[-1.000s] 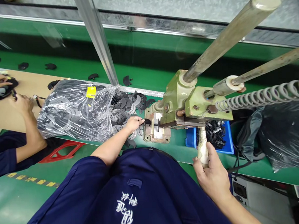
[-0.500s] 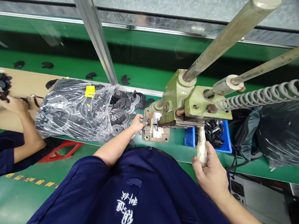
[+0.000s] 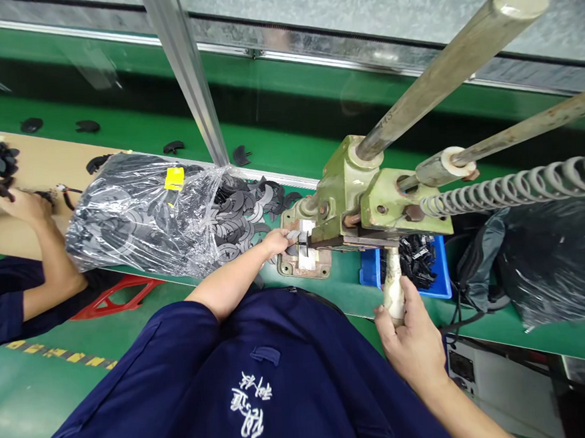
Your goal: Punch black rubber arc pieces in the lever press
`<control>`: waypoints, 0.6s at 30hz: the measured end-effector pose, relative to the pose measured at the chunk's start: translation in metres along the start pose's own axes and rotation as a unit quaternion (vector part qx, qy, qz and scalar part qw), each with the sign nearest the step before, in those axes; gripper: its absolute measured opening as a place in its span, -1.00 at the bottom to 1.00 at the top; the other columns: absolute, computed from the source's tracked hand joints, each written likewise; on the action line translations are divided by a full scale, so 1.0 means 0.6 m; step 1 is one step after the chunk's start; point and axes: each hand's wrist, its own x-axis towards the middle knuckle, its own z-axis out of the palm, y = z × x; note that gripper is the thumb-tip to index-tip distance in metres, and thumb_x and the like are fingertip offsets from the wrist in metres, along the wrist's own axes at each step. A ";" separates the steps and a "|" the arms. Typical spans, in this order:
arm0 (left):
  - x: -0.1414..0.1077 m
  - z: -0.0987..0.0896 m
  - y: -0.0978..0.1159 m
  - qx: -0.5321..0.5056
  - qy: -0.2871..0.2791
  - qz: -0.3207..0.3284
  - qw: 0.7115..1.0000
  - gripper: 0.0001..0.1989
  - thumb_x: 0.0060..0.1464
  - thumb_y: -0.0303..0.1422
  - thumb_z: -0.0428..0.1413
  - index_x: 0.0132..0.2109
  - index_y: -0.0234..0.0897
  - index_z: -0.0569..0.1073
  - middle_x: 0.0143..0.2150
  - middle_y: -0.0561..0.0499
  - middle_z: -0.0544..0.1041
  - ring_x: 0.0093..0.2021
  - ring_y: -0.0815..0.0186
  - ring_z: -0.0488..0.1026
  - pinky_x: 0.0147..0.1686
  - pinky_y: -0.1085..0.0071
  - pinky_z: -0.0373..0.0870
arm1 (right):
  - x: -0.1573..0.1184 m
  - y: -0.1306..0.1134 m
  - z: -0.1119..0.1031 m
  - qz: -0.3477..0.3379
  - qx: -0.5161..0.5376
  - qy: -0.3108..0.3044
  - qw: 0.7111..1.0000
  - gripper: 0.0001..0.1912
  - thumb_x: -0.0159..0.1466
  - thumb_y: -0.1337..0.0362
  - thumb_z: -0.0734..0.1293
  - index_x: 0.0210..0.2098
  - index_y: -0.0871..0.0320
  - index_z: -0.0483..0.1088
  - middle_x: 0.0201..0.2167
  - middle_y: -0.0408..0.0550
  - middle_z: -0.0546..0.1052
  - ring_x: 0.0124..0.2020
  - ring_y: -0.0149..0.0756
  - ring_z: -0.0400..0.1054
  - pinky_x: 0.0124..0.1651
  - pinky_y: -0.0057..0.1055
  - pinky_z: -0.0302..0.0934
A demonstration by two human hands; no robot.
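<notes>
Green workbench (image 3: 348,292): press base (image 3: 288,262), blue bin (image 3: 371,273), clear bag (image 3: 137,216), loose black pieces (image 3: 239,216).

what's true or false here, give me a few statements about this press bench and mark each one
The right hand grips the white handle of the green press: true.
The left hand holds a small dark piece at the press's metal base: true.
The blue bin holds red parts: false, it holds black parts.
The clear plastic bag carries a green label: false, the label is yellow.
A co-worker's hand rests on the press: false, it is at the far left, over a tan board.
</notes>
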 end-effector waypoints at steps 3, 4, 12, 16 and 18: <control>0.007 -0.002 -0.006 0.013 -0.008 0.014 1.000 -0.85 0.04 -0.34 0.21 -0.28 -0.37 0.50 -0.54 0.10 0.41 -0.57 0.47 0.31 -0.57 0.58 0.29 | 0.000 0.000 0.000 -0.001 -0.003 0.001 1.000 -0.28 0.22 0.05 0.18 0.31 0.23 0.04 0.15 0.20 0.38 0.05 0.00 0.38 0.01 -0.16 0.31; 0.009 -0.002 -0.009 0.010 -0.012 0.022 1.000 -0.85 0.04 -0.34 0.21 -0.29 -0.37 0.50 -0.53 0.10 0.41 -0.57 0.48 0.30 -0.56 0.58 0.28 | 0.000 0.000 0.000 -0.001 -0.003 0.003 1.000 -0.28 0.22 0.06 0.18 0.31 0.22 0.04 0.15 0.20 0.38 0.05 0.00 0.38 0.00 -0.16 0.31; 0.027 -0.009 -0.022 -0.008 -0.038 0.049 0.998 -0.77 -0.04 -0.29 0.27 -0.27 -0.39 0.54 -0.47 0.05 0.47 -0.50 0.47 0.36 -0.44 0.57 0.34 | 0.000 0.000 -0.001 0.007 -0.010 -0.004 1.000 -0.28 0.22 0.03 0.17 0.30 0.23 0.06 0.14 0.19 0.39 0.05 0.00 0.38 -0.01 -0.18 0.32; 0.037 -0.005 -0.020 0.033 -0.023 0.050 0.998 -0.75 -0.09 -0.28 0.30 -0.28 -0.37 0.56 -0.46 0.04 0.50 -0.50 0.43 0.38 -0.41 0.52 0.38 | -0.001 0.002 0.001 0.004 -0.006 -0.001 1.000 -0.27 0.22 0.03 0.16 0.30 0.26 0.06 0.14 0.22 0.39 0.06 0.00 0.38 0.01 -0.17 0.31; 0.041 -0.002 -0.017 0.054 -0.017 0.051 0.997 -0.76 -0.10 -0.29 0.31 -0.28 -0.36 0.56 -0.45 0.04 0.51 -0.49 0.43 0.39 -0.40 0.52 0.39 | -0.001 0.002 0.001 0.001 -0.008 0.000 1.000 -0.27 0.22 0.04 0.17 0.29 0.27 0.07 0.14 0.23 0.39 0.06 0.01 0.37 0.01 -0.17 0.31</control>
